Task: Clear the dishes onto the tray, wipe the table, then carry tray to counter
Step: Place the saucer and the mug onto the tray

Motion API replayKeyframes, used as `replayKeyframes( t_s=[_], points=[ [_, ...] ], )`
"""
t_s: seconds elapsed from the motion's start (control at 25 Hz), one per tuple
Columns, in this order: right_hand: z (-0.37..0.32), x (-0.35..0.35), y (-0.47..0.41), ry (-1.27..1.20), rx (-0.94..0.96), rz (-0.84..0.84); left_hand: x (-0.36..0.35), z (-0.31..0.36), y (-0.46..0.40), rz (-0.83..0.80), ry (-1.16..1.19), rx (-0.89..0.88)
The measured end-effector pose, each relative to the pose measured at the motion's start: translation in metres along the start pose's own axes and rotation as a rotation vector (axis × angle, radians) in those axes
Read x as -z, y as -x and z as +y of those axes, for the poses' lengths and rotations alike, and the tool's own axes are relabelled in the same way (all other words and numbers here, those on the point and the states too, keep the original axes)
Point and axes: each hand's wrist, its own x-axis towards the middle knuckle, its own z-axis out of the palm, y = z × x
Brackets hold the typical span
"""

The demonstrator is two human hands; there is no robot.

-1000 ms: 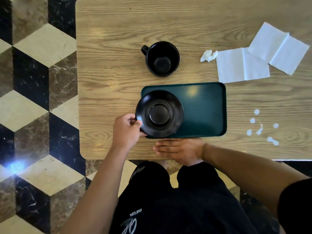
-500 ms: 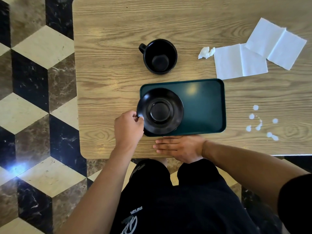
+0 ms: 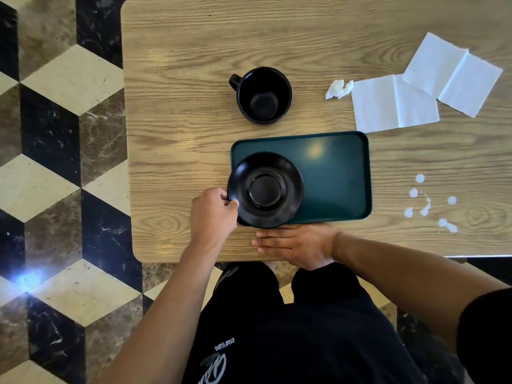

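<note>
Over a cube-patterned marble floor [image 3: 55, 167], the rounded oak-grain tabletop [image 3: 194, 51] carries one dark green rectangular tray [image 3: 338, 178] by its near edge. One glossy black saucer [image 3: 265, 189] overlaps the tray's left end, its rim pinched by the left hand [image 3: 213, 214]. The right hand [image 3: 296, 242] lies flat, fingers straight. One black cup [image 3: 261, 94] stands beyond; two white napkins [image 3: 396, 103] lie toward the far right corner.

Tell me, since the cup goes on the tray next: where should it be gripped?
By the handle, which sticks out toward the table's far left. The left hand is nearer that side; the cup stands upright, mouth open.
</note>
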Motion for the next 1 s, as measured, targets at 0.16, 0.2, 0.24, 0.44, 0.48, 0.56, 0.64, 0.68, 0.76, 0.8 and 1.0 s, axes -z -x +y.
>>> replayKeyframes(
  t_s=[0.16, 0.2, 0.24, 0.44, 0.48, 0.56, 0.64, 0.68, 0.76, 0.8, 1.0],
  points=[
    [0.0, 0.001, 0.0, -0.031, -0.005, 0.001, 0.004, 0.003, 0.005, -0.033, 0.001, 0.027],
    [0.0, 0.002, 0.0, -0.024, -0.002, -0.003, 0.005, 0.004, 0.005, -0.039, 0.002, 0.033],
    [0.0, 0.002, 0.0, -0.017, -0.002, 0.0, 0.005, 0.004, 0.004, -0.043, 0.006, 0.039],
    [0.0, 0.001, 0.001, -0.011, 0.003, 0.04, 0.012, -0.005, 0.0, -0.045, -0.083, -0.033],
    [-0.001, 0.002, 0.002, -0.014, 0.005, 0.041, 0.016, -0.007, -0.002, 0.023, -0.112, -0.097],
    [-0.001, 0.003, 0.002, -0.024, 0.004, 0.047, 0.021, -0.013, -0.018, 0.239, -0.168, -0.292],
    [0.0, 0.005, 0.001, -0.033, -0.003, 0.04, 0.019, -0.021, -0.05, 0.388, -0.321, -0.451],
    [-0.001, 0.005, 0.001, -0.029, -0.002, 0.026, 0.016, -0.025, -0.068, 0.399, -0.402, -0.491],
    [0.0, 0.003, 0.002, -0.02, 0.014, -0.01, 0.006, -0.026, -0.098, 0.342, -0.484, -0.555],
    [0.0, 0.002, 0.003, -0.017, 0.023, -0.021, 0.0, -0.024, -0.109, 0.321, -0.492, -0.592],
    [0.002, 0.002, 0.003, -0.032, 0.002, 0.009, -0.024, -0.019, -0.131, 0.401, -0.466, -0.64]
  ],
)
